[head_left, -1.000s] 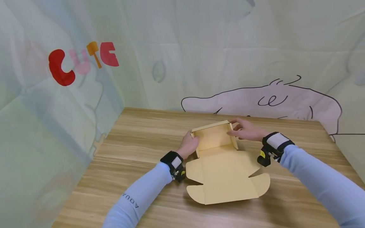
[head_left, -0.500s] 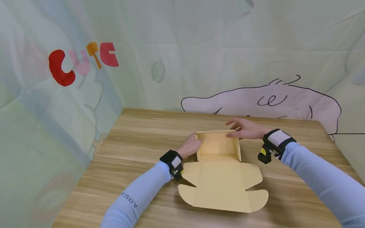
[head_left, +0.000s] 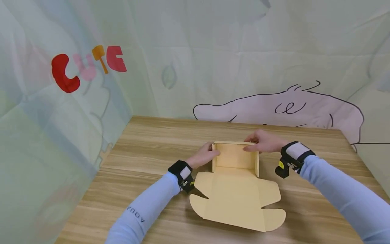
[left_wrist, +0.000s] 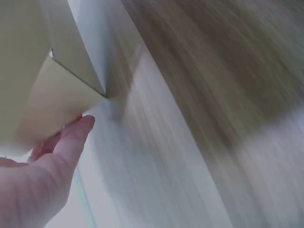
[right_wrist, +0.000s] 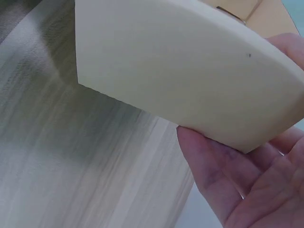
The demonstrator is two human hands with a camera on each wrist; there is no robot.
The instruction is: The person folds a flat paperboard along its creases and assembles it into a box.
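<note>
A tan cardboard mailer box [head_left: 234, 189] has its tray part folded up at the back. Its lid panel and side flaps spread toward the front. My left hand [head_left: 202, 156] grips the tray's left wall, thumb on the inner side and the other fingers outside. At the back right corner, my right hand [head_left: 266, 141] pinches the tray wall with its thumb inside. The right wrist view shows right-hand fingers [right_wrist: 209, 166] under the edge of the cardboard wall [right_wrist: 180, 71]. In the left wrist view, a cardboard corner [left_wrist: 61, 95] lies above the left hand's fingers.
The box is over a wood-grain table [head_left: 152, 142]. A printed cloth backdrop [head_left: 182, 51] rises behind the table and along its left side. A black wrist camera strap sits on each wrist, over light blue sleeves [head_left: 146, 203].
The tray has come down from its tilt and shifted slightly right, while the lid end swung left and nearer. My left hand moved right with it; the right fingers lifted and settled again at the corner.
</note>
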